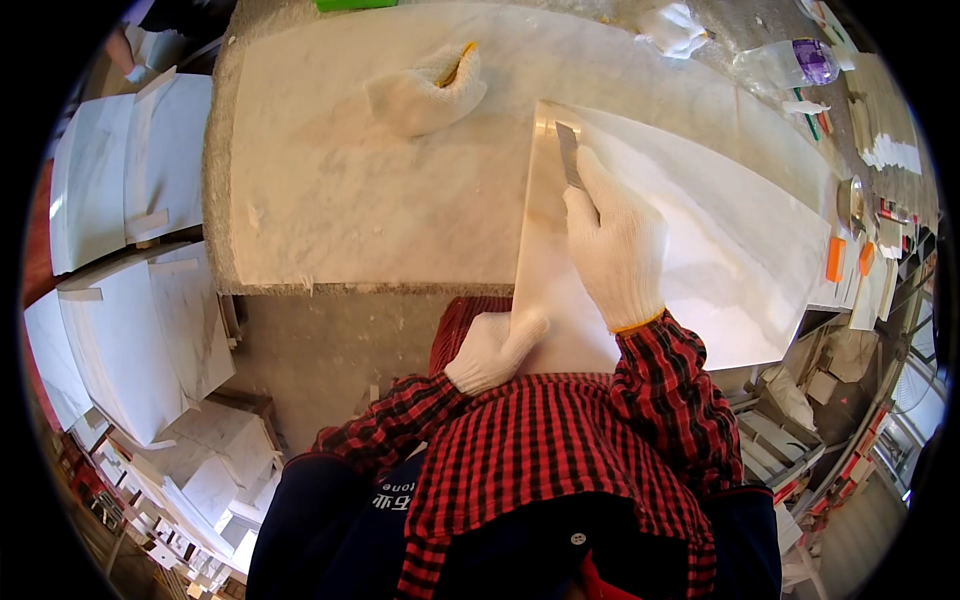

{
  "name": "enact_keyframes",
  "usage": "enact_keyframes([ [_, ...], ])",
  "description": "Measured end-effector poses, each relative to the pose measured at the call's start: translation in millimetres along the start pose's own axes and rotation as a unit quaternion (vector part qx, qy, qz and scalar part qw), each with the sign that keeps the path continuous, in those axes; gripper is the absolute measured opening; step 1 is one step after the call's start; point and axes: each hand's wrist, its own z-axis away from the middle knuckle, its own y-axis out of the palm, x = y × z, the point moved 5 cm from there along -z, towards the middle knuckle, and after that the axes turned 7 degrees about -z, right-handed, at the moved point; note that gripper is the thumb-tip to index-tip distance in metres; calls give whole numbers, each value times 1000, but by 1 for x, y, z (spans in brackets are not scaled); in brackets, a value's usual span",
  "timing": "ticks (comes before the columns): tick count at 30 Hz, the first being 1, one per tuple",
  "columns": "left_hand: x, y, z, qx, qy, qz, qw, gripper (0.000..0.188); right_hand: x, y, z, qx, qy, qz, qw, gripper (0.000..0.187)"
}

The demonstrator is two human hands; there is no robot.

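Stone-veined table [330,215] is spreading out beyond both gloved hands, and pale stone slabs [145,330] are standing to their left. One glossy white panel [725,290] is lying at the hands, its near part jutting past the table's edge toward the body. Right hand [618,245] is pinching a flat grey blade [568,155] between thumb and fingers, the blade pointing away over the panel's far left corner. Left hand [497,350] is gripping the panel's near left edge, thumb resting on top, its other fingers partly hidden. Beyond the left hand, a loose white glove [425,98] is lying crumpled on the table. Farther off, past the right hand, a clear bottle [785,66] with a purple label is lying on its side.
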Motion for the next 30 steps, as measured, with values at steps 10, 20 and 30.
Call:
enact_keyframes([
  [10,-4,-2,0,-3,16,-15,1000,39,-1,-3,1,12,29,-10,999,38],
  [20,-2,-3,-2,-4,30,-53,998,42,0,-2,-1,8,32,-13,999,38],
  [30,1,-2,-1,7,11,-25,1000,40,4,3,-3,-4,13,-19,1000,39],
])
